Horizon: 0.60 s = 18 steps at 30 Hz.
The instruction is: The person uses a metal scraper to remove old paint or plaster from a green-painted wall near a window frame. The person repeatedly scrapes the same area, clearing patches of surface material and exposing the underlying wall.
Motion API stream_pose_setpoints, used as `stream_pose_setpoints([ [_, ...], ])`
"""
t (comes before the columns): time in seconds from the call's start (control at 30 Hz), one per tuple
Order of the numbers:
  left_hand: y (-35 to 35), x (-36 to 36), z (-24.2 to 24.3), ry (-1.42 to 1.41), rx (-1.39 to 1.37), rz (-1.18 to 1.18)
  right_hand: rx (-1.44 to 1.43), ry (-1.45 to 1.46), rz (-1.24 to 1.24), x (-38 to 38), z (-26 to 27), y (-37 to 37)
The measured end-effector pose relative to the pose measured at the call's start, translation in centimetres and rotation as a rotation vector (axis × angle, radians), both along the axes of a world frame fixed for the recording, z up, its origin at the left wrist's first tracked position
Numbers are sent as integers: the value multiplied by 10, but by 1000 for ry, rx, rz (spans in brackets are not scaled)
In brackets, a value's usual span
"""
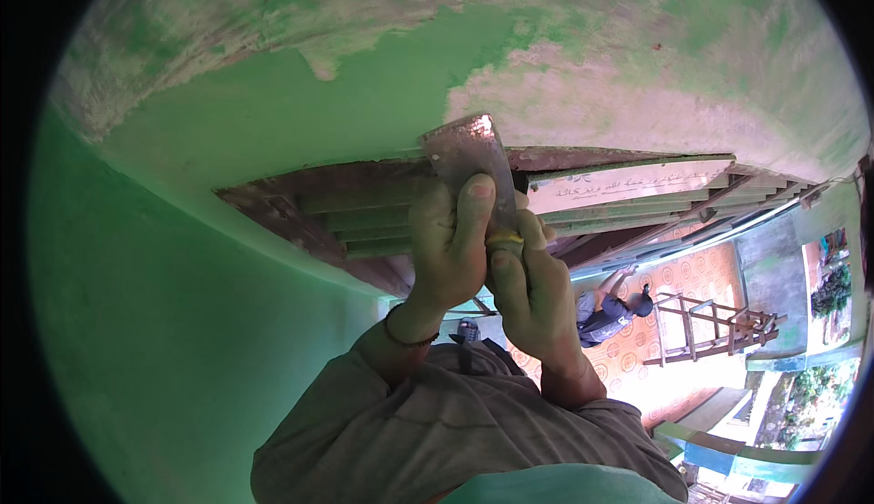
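Note:
My right hand [539, 285] grips the handle of a wide metal scraper [471, 152] near its yellow collar. On the blade's left side, my left hand [450, 251] presses with the thumb laid along the metal; its other fingers are hidden behind. The blade's far edge lies at or close to the lower border of a wall [382, 87], just above a dark wooden frame; whether it touches cannot be told. Smooth green paint covers part of this wall, with bare pinkish and grey patches [580, 101] to the right and above.
Below the wall are wooden louvres [369, 220] and a board bearing writing [628, 186]. A green side wall [171, 299] stands at left. Lower down at right, a person in a dark cap [608, 316] is on the patterned tile floor [710, 265], beside a wooden ladder-like stand [717, 326].

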<state>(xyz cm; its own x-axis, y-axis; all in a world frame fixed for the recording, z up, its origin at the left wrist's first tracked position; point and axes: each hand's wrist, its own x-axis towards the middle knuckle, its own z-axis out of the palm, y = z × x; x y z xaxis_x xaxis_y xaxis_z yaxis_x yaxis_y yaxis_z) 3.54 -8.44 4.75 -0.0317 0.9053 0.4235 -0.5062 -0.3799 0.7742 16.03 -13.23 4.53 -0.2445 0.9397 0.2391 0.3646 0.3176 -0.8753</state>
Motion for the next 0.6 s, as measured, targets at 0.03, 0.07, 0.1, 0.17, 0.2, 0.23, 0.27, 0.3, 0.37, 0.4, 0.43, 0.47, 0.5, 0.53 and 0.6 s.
stream_pose_setpoints([
  [0.03, -1, 1, -3, 24, -3, -6, 29, -20, -14, -2, 1, -1],
  [0.07, -2, 3, -11, 49, -7, -11, 2, 20, -16, -1, 0, -2],
  [0.1, -4, 4, -14, 70, -13, -17, -29, 57, -18, 1, -2, -3],
  [0.17, -1, -1, -6, 33, -4, -26, -20, 90, -24, -1, -2, -3],
  [0.2, 0, -2, -2, 14, 0, -29, 19, 86, -26, -6, 0, -1],
  [0.23, -1, -2, -5, 34, -4, -22, 57, 83, -29, -9, 1, 0],
  [0.27, -3, -2, -11, 54, -9, -15, 52, 47, -26, -5, 0, -3],
  [0.3, -3, -3, -15, 71, -7, -10, 54, 9, -25, 1, -2, -7],
  [0.37, -3, 5, -12, 11, -56, 51, 41, -8, -30, 2, -1, -5],
  [0.4, -4, 9, -12, -20, -90, 80, 17, 12, -37, -1, 1, -3],
  [0.43, -3, 5, -11, 3, -55, 42, -7, 33, -45, -3, 2, -3],
  [0.47, -2, -2, -11, 26, -20, 2, -47, 18, -41, -4, 2, -5],
  [0.5, -1, -6, -9, 51, 19, -35, -12, 5, -41, -3, 2, -6],
  [0.53, -3, -4, -7, 23, 7, -59, 21, -7, -41, -1, 1, -8],
  [0.6, -8, 2, -1, -34, -16, -109, 61, 2, -50, -2, 1, -9],
])
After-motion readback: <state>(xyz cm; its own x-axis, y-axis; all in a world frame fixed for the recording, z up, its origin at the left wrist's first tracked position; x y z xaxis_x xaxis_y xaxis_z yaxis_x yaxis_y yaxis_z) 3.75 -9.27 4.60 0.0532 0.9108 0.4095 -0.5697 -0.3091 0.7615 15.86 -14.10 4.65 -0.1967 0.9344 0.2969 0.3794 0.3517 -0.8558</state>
